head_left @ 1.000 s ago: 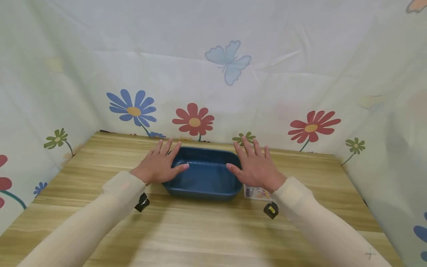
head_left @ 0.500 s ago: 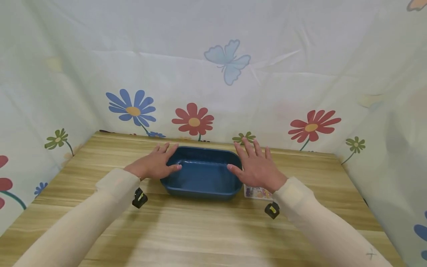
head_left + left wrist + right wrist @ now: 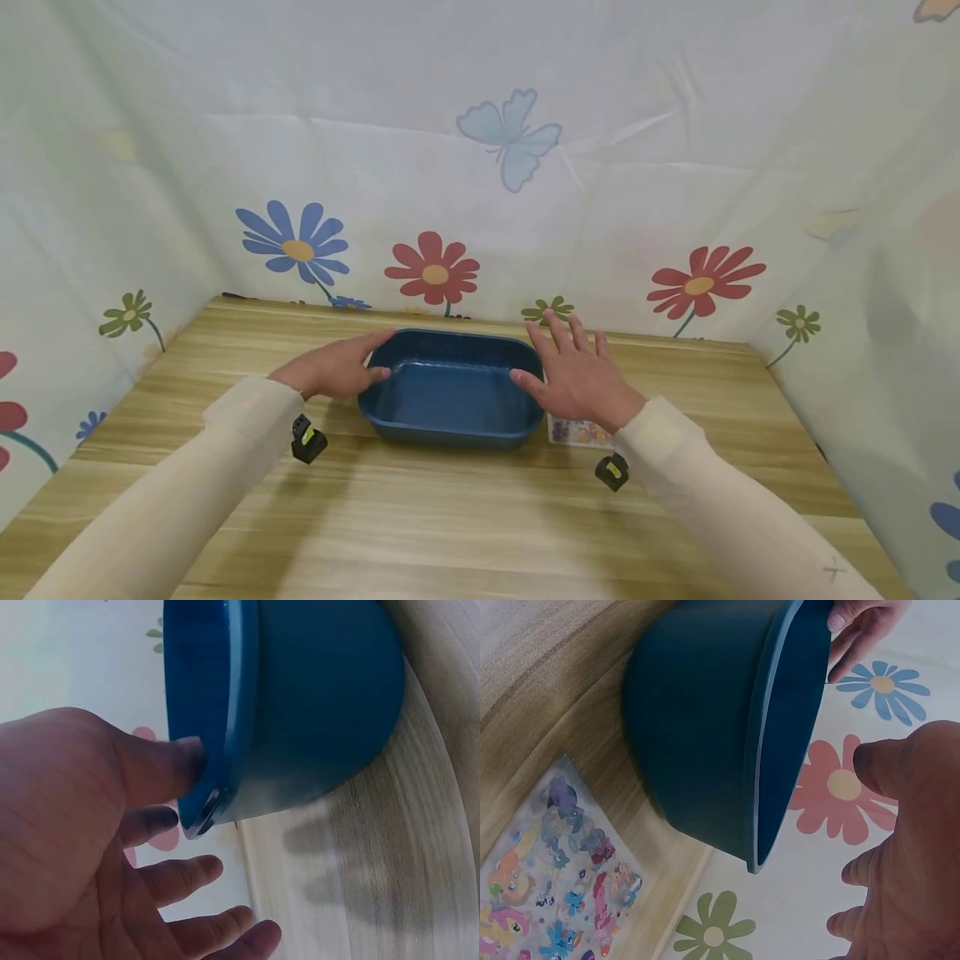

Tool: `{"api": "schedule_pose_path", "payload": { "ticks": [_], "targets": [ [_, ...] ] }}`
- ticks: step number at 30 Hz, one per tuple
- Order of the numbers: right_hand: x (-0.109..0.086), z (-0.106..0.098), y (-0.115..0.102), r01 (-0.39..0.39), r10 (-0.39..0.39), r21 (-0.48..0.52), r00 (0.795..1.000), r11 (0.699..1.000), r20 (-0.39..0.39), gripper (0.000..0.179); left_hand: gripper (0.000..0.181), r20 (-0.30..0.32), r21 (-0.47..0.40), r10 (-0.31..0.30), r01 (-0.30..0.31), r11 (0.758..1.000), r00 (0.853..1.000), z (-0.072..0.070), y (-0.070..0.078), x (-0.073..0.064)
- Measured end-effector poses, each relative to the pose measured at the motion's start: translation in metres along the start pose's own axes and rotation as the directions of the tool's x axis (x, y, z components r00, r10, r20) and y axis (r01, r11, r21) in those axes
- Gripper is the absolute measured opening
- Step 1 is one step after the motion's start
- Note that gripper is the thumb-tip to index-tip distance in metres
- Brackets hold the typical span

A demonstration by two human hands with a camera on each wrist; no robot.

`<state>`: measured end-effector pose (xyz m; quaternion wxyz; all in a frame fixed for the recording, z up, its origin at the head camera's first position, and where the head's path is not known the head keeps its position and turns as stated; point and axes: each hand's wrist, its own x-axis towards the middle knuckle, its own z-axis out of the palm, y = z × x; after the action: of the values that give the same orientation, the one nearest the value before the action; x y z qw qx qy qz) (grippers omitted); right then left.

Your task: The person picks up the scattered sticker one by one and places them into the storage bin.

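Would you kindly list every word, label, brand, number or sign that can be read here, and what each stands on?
No words, brands or numbers are readable.
"+": a cross-like mark on the right sleeve.
Pony-print sheet: no legible lettering.
Blue basin: no label shows.

A small booth-like space, closed in at the back and both sides by pale cloth (image 3: 375,175) that shows creases and soft folds at the corners. The cloth carries a cheerful print: a light-blue butterfly (image 3: 512,140), a blue flower (image 3: 297,250), red flowers (image 3: 435,273) and green ones. A wood-grain tabletop (image 3: 465,517) fills the floor of this nook. Whether home, studio or lab cannot be told.
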<state>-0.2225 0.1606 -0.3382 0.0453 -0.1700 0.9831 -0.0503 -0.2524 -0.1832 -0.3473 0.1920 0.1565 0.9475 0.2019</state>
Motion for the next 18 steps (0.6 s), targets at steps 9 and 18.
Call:
{"api": "schedule_pose_path", "payload": {
  "ticks": [9,18],
  "targets": [
    [-0.0014,-0.0013,0.0025,0.0,0.0,0.001,1.0,1.0,-0.009,0.084,0.066,-0.007,-0.046,-0.007,0.006,0.999,1.0,-0.0029,-0.0056,0.001],
    [-0.0027,-0.0017,0.0048,0.004,-0.004,0.01,1.0,1.0,-0.008,0.084,0.065,0.006,-0.244,-0.015,0.016,0.97,1.0,-0.0058,-0.0092,0.0027]
  ]
}}
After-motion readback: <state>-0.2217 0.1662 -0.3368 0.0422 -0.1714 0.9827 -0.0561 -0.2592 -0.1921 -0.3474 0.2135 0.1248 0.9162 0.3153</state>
